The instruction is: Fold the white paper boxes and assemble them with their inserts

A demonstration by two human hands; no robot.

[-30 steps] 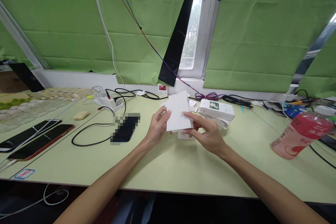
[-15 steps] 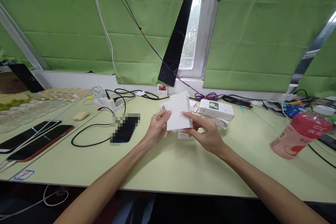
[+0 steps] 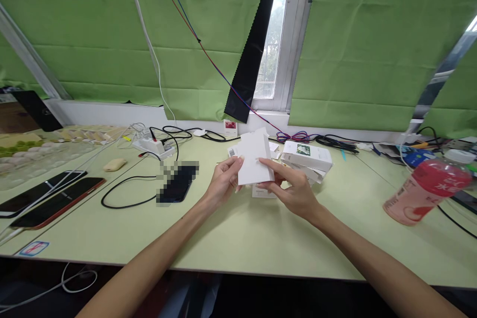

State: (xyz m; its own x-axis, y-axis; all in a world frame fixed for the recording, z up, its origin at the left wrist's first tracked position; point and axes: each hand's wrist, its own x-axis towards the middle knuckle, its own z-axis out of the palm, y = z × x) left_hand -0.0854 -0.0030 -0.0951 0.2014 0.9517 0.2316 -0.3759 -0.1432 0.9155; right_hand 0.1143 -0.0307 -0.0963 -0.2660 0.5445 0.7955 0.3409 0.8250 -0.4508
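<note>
A plain white carton (image 3: 253,161), looking like a small folded paper box, is held up over the table between both my hands. My left hand (image 3: 224,178) grips its left edge, thumb on the front face. At the lower right, my right hand (image 3: 292,186) pinches it, thumb and forefinger on either side of the corner; the other fingers are partly hidden. Below the carton part of another white printed box (image 3: 264,192) shows. Just right of my hands lies a pile of white boxes, the top one (image 3: 307,154) bearing a green picture.
A pink drink bottle (image 3: 427,191) stands tilted-looking at the right. On the left lie a black phone (image 3: 181,184), two more phones, an earphone case (image 3: 115,164) and egg trays (image 3: 33,159). Cables and a power strip (image 3: 154,149) run along the back.
Almost nothing differs. The white carton has shifted very slightly in my hands, which keep the same hold on it.
</note>
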